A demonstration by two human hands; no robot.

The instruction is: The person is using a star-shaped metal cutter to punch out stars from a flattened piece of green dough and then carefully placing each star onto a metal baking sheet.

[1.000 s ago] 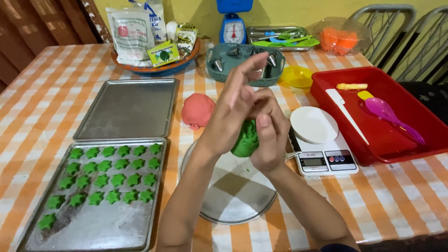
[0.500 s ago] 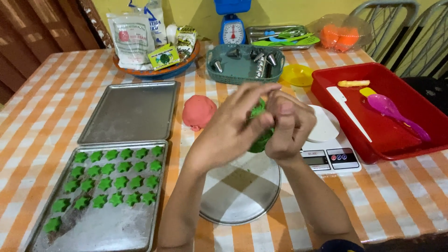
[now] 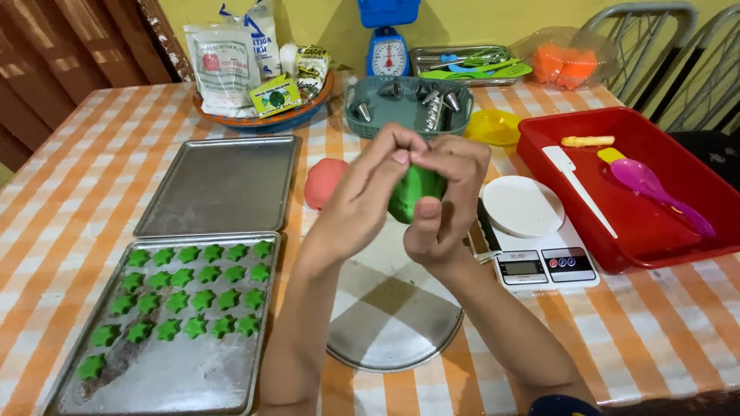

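You had the green dough (image 3: 412, 192) up in both hands, mid-air over the round plate (image 3: 389, 323), approx centre of the table. Left hand (image 3: 362, 204) wrapped round its left side, fingers curled shut on it, fingertips meeting the right hand's on top. Right hand (image 3: 447, 200) cupped it from the right, thumb pressed on the front, so a closed grip w/ both.

Near left sat the tray (image 3: 166, 385) w/ rows of green stars (image 3: 193, 285); far of that, a 2nd tray (image 3: 220, 185), bare metal. Pink dough (image 3: 324, 181) lay just left of your hands. Scale (image 3: 539, 262) w/ its white dish (image 3: 520, 204) was just right, red bin (image 3: 663, 231) further right.

Risks as I judged them: the lump was soft and only pinched, so a loose squeeze could've dropped it onto the plate or the pink dough, mixing colours. Your right elbow was close to the scale; a wide swing could've knocked it. Left forearm hung near the stars, so dipping it might've squashed some.
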